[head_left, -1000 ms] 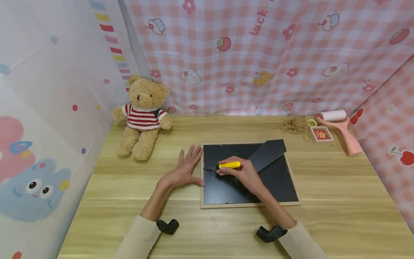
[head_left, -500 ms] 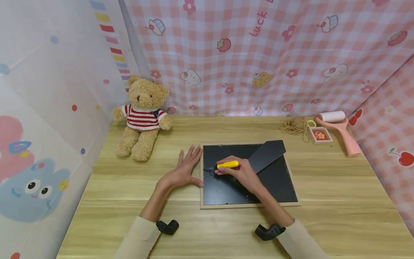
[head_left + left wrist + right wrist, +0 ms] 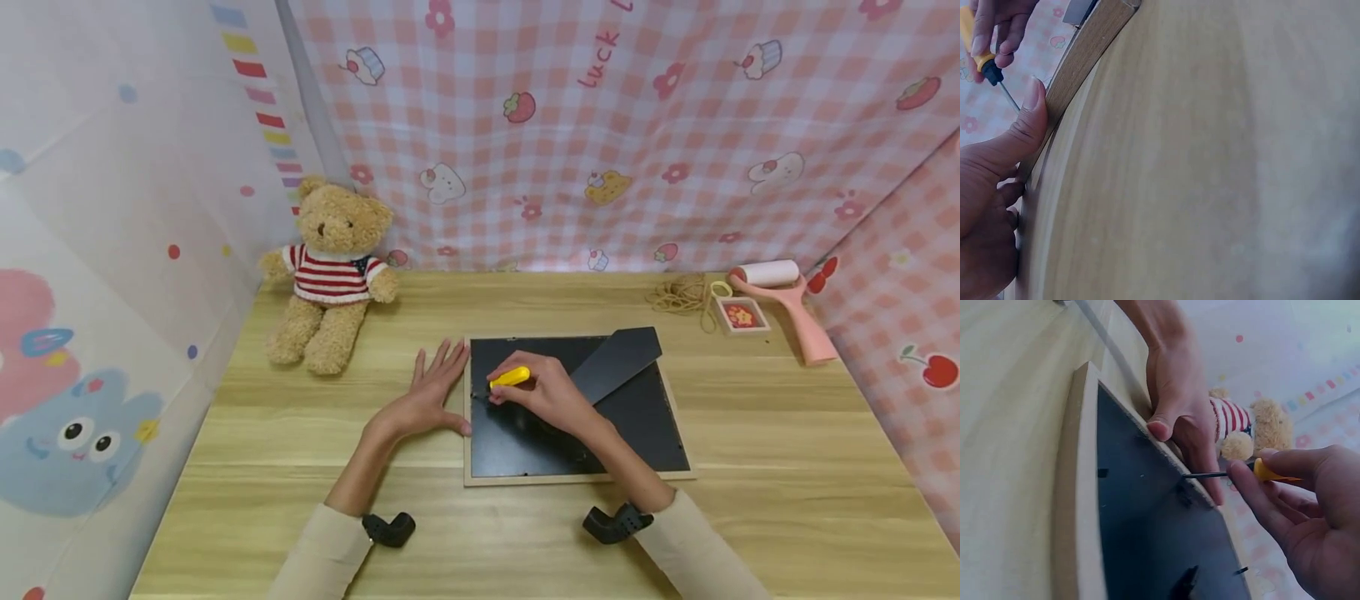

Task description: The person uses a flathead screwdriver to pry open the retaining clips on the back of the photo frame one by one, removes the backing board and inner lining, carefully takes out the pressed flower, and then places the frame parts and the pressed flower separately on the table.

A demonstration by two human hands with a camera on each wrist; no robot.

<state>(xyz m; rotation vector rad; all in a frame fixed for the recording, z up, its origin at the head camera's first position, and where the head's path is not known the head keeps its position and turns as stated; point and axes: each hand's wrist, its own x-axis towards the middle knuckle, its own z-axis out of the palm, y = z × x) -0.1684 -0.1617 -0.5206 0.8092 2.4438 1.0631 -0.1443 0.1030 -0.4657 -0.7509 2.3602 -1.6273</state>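
A picture frame [image 3: 577,480] lies face down on the table, its black backing board [image 3: 510,454] up. A black stand leg [image 3: 619,363] slants across the board's upper right. My right hand [image 3: 549,398] grips a screwdriver [image 3: 513,377] by its yellow handle. In the right wrist view the screwdriver's shaft [image 3: 1210,475] reaches the frame's edge beside a small dark hanger. Small tabs [image 3: 1103,472] stick out along the board's edges. My left hand [image 3: 424,405] rests with spread fingers against the frame's left side, its thumb [image 3: 1034,103] touching the wooden rim.
A teddy bear [image 3: 335,275] in a striped sweater sits at the back left. Twine [image 3: 678,293], a small framed star box [image 3: 742,317] and a pink lint roller [image 3: 806,321] lie at the back right. Patterned cloth walls [image 3: 480,142] border the table.
My right hand has shifted slightly left with the screwdriver, whose handle now stands a little steeper. The left hand and the picture frame stay in place.
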